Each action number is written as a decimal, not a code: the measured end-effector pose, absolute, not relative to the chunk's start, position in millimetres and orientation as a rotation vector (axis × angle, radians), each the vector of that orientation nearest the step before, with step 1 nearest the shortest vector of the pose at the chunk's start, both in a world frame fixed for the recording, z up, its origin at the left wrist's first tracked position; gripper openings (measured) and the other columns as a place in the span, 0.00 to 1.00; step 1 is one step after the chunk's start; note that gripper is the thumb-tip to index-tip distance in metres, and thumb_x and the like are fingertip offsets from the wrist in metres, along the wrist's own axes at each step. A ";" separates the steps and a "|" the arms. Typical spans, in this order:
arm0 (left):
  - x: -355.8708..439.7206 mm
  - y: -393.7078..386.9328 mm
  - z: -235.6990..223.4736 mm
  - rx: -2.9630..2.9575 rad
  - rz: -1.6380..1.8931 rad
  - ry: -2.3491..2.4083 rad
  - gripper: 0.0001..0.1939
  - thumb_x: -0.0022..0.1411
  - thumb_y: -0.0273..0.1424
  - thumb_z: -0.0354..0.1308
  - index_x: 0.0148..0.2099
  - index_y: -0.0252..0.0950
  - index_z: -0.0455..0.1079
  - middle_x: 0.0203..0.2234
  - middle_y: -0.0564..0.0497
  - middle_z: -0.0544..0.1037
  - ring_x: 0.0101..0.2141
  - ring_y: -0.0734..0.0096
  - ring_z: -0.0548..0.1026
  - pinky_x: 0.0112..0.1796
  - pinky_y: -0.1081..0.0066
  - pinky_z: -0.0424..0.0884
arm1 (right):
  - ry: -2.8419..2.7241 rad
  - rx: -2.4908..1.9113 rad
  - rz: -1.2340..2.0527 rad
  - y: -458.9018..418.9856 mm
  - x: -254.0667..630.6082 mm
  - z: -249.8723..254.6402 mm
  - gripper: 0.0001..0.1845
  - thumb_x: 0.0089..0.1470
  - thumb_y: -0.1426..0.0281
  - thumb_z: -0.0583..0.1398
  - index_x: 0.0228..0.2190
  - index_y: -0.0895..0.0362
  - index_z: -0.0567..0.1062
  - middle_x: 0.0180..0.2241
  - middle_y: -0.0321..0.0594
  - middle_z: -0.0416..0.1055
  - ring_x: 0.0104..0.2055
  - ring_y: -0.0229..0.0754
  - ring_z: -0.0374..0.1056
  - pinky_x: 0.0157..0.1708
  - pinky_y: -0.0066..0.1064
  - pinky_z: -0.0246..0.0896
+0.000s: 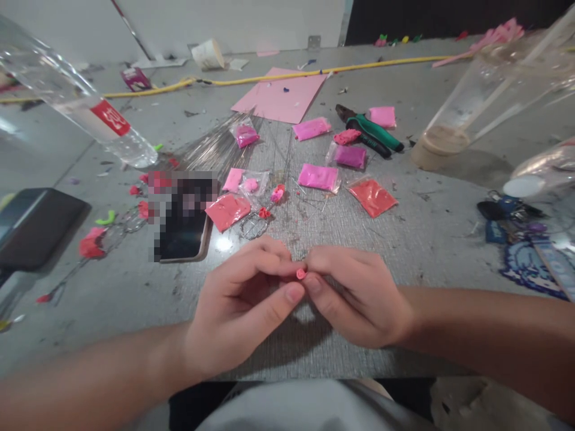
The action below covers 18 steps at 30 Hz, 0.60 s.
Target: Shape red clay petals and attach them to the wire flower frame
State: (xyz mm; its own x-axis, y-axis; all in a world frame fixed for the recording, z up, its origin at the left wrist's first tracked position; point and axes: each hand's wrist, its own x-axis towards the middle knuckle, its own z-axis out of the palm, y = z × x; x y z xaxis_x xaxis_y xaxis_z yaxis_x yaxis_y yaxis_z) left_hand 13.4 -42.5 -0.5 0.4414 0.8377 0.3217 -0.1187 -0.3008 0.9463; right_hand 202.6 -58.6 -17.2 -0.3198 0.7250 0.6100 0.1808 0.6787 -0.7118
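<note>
Close together near the table's front edge, my left hand and my right hand meet at the fingertips. Between them is a small rolled piece of pink clay that looks like a rosebud. The left thumb and forefinger pinch it from one side, the right thumb and fingers from the other. Just beyond lie a small red clay flower by a loop of wire, and a pink clay piece. A salmon clay packet and a red clay packet flank them.
A phone lies left of the packets. Behind are thin metal wires, green-handled pliers and a pink sheet. A tilted water bottle is at left, a plastic cup and keys at right.
</note>
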 end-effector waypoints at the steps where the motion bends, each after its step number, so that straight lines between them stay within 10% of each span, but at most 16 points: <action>1: 13.3 -42.1 -0.2 1.598 1.081 0.643 0.07 0.64 0.22 0.65 0.43 0.38 0.79 0.34 0.50 0.74 0.35 0.72 0.74 0.35 0.73 0.73 | -1.850 -0.711 0.655 -58.8 202.8 -16.8 0.08 0.65 0.76 0.57 0.31 0.59 0.68 0.25 0.30 0.60 0.26 0.30 0.56 0.28 0.22 0.56; 18: 12.8 -38.7 1.0 1.540 0.973 0.510 0.05 0.67 0.26 0.64 0.43 0.38 0.81 0.33 0.48 0.75 0.34 0.71 0.75 0.34 0.73 0.76 | -1.868 -0.608 0.873 -55.9 209.8 -15.5 0.13 0.65 0.70 0.58 0.27 0.59 0.68 0.22 0.31 0.60 0.24 0.31 0.55 0.25 0.24 0.53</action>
